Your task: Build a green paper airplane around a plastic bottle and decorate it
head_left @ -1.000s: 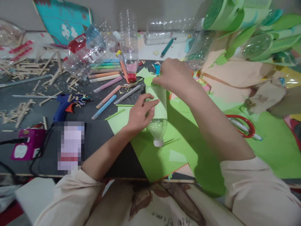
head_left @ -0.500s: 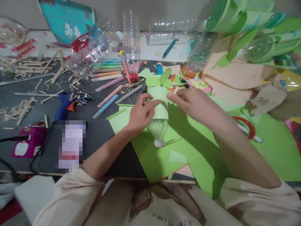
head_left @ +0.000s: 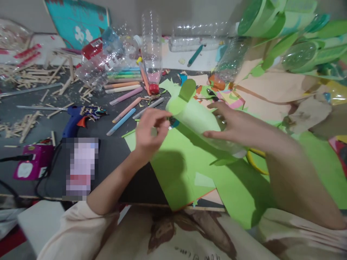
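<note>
Sheets of green paper (head_left: pixel 173 180) overlap on the near part of the desk (head_left: pixel 111 151), right in front of the person, seemingly so that they stay within easy reach. A phone (head_left: pixel 82 164), its screen masked, lies face up to the left, probably set there to be seen without getting in the way. Above the sheets, a bottle (head_left: pixel 196 115) wrapped in pale green paper slants, neck end toward the near right, base end toward the far left. The right hand (head_left: pixel 226 122) is clamped around its middle, thumb on the near side and fingers over the far side, a grip that likely steadies it. The left hand (head_left: pixel 151 131) is curled by the base end, thumb and fingertips close together; whether they touch the bottle I cannot tell. A green flap (head_left: pixel 188 91) sticks up at that end, and the right hand's place well down the body seems to spare it from being crushed. Farther left, a glue gun (head_left: pixel 74 121) rests on the desk, apart from the paper, perhaps for safety. Beyond, coloured sticks (head_left: pixel 126 95) lie roughly side by side, and other wrapped bottles (head_left: pixel 287 27) are piled at the far right, apparently out of the way.
</note>
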Available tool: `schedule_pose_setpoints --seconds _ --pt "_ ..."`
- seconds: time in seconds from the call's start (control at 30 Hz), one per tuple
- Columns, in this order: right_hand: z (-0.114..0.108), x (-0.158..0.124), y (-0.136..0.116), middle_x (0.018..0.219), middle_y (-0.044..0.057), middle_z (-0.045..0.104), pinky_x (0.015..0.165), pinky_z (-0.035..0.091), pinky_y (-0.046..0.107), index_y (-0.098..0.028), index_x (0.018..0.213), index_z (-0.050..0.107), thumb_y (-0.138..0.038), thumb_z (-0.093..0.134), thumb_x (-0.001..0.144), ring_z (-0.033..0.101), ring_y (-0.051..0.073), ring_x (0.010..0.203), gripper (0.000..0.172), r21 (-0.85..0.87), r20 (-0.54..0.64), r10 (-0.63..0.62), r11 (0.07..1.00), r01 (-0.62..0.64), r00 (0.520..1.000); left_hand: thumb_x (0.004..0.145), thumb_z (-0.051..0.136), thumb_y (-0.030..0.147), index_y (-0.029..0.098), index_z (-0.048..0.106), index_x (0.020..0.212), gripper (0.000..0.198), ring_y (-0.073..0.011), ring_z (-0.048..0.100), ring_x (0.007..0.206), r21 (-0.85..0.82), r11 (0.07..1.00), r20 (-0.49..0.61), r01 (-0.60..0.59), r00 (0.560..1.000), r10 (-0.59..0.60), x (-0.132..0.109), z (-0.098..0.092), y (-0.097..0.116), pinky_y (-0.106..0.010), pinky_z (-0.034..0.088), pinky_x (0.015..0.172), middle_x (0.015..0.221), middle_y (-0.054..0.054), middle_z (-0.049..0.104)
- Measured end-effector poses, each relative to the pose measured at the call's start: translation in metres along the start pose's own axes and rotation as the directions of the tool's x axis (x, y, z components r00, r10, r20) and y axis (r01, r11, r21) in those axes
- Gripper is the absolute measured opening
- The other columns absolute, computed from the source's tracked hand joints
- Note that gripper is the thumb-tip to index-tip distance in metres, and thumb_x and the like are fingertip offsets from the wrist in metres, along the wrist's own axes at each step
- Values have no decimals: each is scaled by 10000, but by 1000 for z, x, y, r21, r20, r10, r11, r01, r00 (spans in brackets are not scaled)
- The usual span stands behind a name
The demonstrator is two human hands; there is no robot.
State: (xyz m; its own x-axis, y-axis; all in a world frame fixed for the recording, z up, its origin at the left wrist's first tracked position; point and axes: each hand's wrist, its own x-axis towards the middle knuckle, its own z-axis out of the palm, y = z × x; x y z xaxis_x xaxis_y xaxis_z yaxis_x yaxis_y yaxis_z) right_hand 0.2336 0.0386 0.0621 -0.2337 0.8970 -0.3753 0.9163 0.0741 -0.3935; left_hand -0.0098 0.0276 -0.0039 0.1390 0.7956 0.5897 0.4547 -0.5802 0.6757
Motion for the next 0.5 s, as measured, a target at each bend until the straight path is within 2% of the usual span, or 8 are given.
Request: schedule_pose_setpoints --seconds 0.07,0.13,0.23,0.33,0.4,0.5 --pt "-10 -2 13 1070 146 729 632 504 395 -208 1349 525 -550 677 743 692 353 811 713 -78 15 -28 997 29 1000 970 532 371 233 629 957 169 -115 564 700 22 1000 -93 6 996 -4 3 -9 -8 -241 501 631 870 -3 603" --pt "-15 0 23 1098 110 728 634 523 408 -254 1291 585 -490 702 730 696 349 816 620 -87 48 -126 988 130 991 954 558 409 235 609 959 181 -131 585 770 17 1000 -100 -12 995 14 3 -12 -16 -262 524 697 889 -5 594" --pt "-14 10 29 1125 62 731 685 554 400 -277 1159 665 -335 687 734 698 327 891 430 -3 60 -303 953 303 951 938 552 509 267 583 1072 278 -204 605 1058 -9 996 10 -87 996 87 -2 -9 -21 -365 539 914 1090 -42 599" --pt "-9 19 26 1135 58 735 743 563 399 -250 1121 687 -272 631 744 693 321 953 382 54 56 -408 913 405 911 902 557 601 289 539 1195 428 -290 483 1331 -22 986 146 -165 975 166 -9 -1 -22 -459 476 1057 1371 -99 486" --pt "-6 23 23 1130 55 739 767 561 400 -246 1125 692 -271 613 751 694 320 975 384 61 42 -446 894 443 894 884 591 594 290 549 1191 434 -324 413 1402 0 987 192 -159 969 156 -13 3 -24 -480 455 1079 1474 -109 399" --pt "-2 25 20 1122 54 742 780 562 401 -249 1147 696 -276 613 755 699 320 984 401 55 14 -472 881 471 882 897 616 503 272 612 1062 284 -319 404 1414 55 989 211 -135 970 120 -19 8 -28 -471 449 1086 1517 -89 366"
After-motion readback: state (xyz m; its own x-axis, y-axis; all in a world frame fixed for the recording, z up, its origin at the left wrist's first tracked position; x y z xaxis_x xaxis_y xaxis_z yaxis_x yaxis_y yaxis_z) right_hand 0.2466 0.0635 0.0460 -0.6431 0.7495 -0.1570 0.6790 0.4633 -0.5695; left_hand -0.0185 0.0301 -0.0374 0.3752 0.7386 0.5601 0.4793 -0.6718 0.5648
